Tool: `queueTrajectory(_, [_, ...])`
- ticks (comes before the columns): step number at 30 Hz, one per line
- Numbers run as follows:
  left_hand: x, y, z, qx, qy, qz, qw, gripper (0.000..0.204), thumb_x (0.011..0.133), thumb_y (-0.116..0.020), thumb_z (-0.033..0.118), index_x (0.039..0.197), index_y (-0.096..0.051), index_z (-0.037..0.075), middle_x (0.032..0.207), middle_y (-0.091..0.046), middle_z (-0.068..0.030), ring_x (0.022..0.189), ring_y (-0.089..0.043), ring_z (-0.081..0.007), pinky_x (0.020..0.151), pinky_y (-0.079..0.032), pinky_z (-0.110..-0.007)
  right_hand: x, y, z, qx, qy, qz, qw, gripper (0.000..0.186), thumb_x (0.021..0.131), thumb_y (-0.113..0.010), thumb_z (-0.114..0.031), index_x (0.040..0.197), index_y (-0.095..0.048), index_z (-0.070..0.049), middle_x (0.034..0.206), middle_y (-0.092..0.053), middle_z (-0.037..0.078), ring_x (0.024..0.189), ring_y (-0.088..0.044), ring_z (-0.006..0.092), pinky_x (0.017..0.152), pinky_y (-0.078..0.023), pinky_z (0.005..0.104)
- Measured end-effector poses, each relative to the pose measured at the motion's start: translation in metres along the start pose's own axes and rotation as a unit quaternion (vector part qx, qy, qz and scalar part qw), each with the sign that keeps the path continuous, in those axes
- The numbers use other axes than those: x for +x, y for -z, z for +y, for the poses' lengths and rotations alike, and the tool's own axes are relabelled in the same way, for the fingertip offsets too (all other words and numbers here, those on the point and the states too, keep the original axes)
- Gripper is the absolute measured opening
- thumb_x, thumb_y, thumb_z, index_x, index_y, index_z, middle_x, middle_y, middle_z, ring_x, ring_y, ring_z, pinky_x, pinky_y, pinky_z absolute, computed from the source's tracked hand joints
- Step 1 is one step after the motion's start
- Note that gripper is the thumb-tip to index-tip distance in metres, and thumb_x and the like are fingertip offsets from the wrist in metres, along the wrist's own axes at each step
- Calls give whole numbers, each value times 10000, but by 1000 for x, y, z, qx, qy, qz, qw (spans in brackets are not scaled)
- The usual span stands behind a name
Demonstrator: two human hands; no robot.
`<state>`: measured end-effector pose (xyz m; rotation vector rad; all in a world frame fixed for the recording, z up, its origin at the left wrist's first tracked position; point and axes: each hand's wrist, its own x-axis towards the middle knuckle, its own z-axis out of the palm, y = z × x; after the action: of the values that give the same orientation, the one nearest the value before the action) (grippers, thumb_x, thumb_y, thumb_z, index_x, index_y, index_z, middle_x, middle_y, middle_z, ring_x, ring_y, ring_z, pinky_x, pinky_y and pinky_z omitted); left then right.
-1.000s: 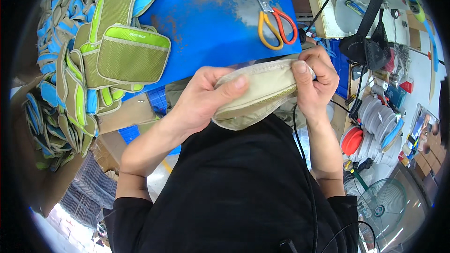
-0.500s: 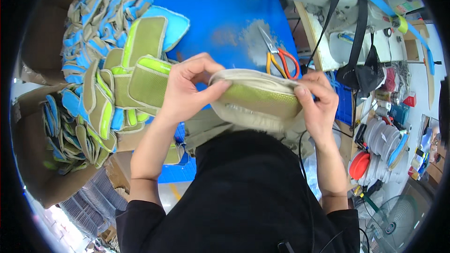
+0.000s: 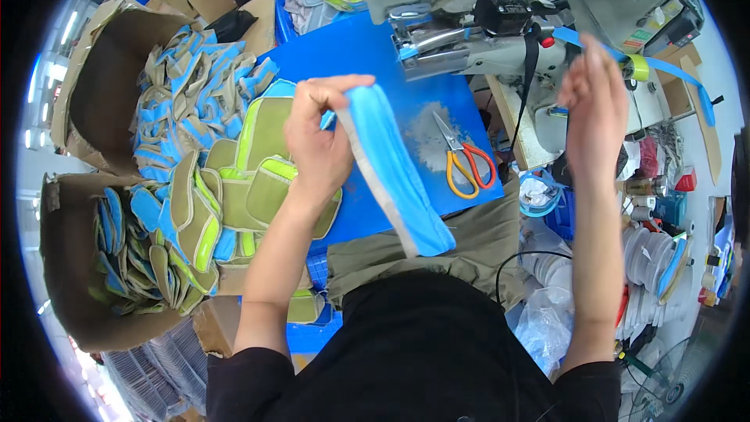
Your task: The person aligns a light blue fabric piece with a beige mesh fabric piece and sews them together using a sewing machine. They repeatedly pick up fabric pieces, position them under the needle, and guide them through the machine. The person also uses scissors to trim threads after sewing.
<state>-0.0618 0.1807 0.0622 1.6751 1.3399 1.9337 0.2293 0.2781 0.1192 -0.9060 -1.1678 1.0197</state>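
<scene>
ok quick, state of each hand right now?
Left hand: closed, pinching the top of the blue fabric pouch, which hangs down.
Right hand: open, fingers straight, holding nothing.

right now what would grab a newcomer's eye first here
Probably the blue fabric piece with a grey edge, held up by the left hand over the blue table, while the right hand is raised, open and empty. Next, heaps of blue and green pouch pieces spilling from cardboard boxes at left, and orange-handled scissors below the sewing machine.
</scene>
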Motion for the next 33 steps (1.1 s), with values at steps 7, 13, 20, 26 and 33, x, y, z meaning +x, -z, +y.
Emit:
queueTrajectory(7, [9,4,1,146,-98,-48,983,391,766,-682,-130,1109,-734,50,997,-709,-112,929,-670,-243,805,-523,-317,59,-26,-14,-117,-44,-150,981,369,1005,-634,-246,1309,-665,-40,702,-364,-113,619,-300,13,562,-215,207])
queueTrajectory(13, [7,5,5,141,-69,-35,987,329,759,-654,-145,1020,-707,47,985,-694,-104,903,-644,-228,757,-507,-306,63,-17,4,-3,-74,-132,988,353,973,-638,-179,1301,-659,-49,716,-396,-139,612,-301,-12,555,-232,190])
queueTrajectory(20, [11,9,-2,85,-86,-18,992,264,821,-598,-169,977,-619,42,1042,-720,-107,941,-660,-209,772,-519,-302,92,-19,3,17,-87,-97,991,349,975,-643,-159,1282,-634,8,797,-493,-94,618,-359,7,569,-301,208])
queueTrajectory(26, [12,12,-10,62,-78,-20,995,257,826,-603,-161,979,-586,45,1066,-749,-128,996,-697,-249,852,-545,-336,12,-6,15,-167,81,55,981,312,1004,-699,-293,1150,-670,-18,867,-594,-39,752,-513,45,654,-429,231])
queueTrajectory(33, [28,-8,-35,95,-97,-21,991,261,798,-608,-155,963,-593,47,1068,-751,-137,972,-698,-270,840,-543,-347,-87,-84,53,-44,-109,-247,962,266,897,-794,-139,1131,-742,-23,900,-710,28,825,-641,87,720,-511,257])
